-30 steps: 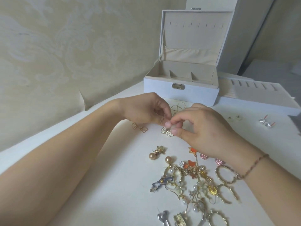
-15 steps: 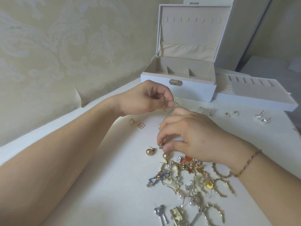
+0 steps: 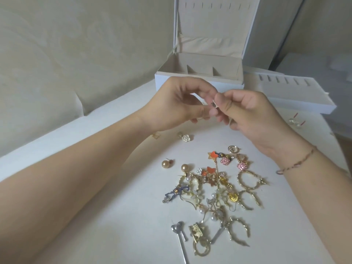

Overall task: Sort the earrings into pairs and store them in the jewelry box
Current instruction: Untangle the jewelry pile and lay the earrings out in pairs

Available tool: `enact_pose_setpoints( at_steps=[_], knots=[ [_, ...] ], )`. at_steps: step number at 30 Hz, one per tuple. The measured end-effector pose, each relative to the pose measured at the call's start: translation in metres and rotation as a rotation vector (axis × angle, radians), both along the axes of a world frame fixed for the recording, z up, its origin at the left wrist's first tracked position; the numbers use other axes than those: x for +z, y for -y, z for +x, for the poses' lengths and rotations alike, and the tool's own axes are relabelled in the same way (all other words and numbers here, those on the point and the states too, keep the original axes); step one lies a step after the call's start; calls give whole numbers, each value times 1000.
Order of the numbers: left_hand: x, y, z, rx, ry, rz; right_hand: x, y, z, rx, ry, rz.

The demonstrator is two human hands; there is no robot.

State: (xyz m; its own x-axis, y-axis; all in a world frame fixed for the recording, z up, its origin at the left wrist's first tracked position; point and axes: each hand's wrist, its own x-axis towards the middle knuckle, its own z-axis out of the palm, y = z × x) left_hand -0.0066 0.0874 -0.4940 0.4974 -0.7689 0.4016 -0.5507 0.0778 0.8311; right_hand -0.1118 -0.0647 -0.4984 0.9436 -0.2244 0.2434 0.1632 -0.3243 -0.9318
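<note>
both grips pinch one small gold earring [image 3: 214,103] between them, left hand [image 3: 179,103] and right hand [image 3: 253,113] fingertips touching. the open jewelry box [image 3: 198,73] lies straight beyond the grip, nearer the left hand.

We're seeing shiny gold metal hoop earrings [image 3: 247,181], glossy pearl studs [image 3: 167,164], sparkly pink stones [image 3: 242,166], a matt cloth-lined jewelry box [image 3: 209,60], and a smooth white table [image 3: 118,216].

Soft, even daylight filled the scene; the white table [image 3: 114,216] showed faint shadows under the forearms. Wide-angle bending curved the edges, and the far right background was blurred.
</note>
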Motion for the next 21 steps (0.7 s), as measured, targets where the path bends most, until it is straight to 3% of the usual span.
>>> enact_pose_setpoints(
  at_steps=[6,12,15,18,21],
  knots=[
    [-3,-1,-2,3,-21,-22,-6,6,1,-130,121,-200],
    [-3,-2,1,9,-98,21,9,5,-9,-266,398,-187],
    [-5,-1,0,-9,-109,32,31,-9,-33,-17,344,-338],
    [-4,0,-2,-17,-118,42,24,-31,-72,325,186,-675],
    [-4,-1,-1,-34,-132,80,-2,-49,-100,454,119,-883]
  ],
)
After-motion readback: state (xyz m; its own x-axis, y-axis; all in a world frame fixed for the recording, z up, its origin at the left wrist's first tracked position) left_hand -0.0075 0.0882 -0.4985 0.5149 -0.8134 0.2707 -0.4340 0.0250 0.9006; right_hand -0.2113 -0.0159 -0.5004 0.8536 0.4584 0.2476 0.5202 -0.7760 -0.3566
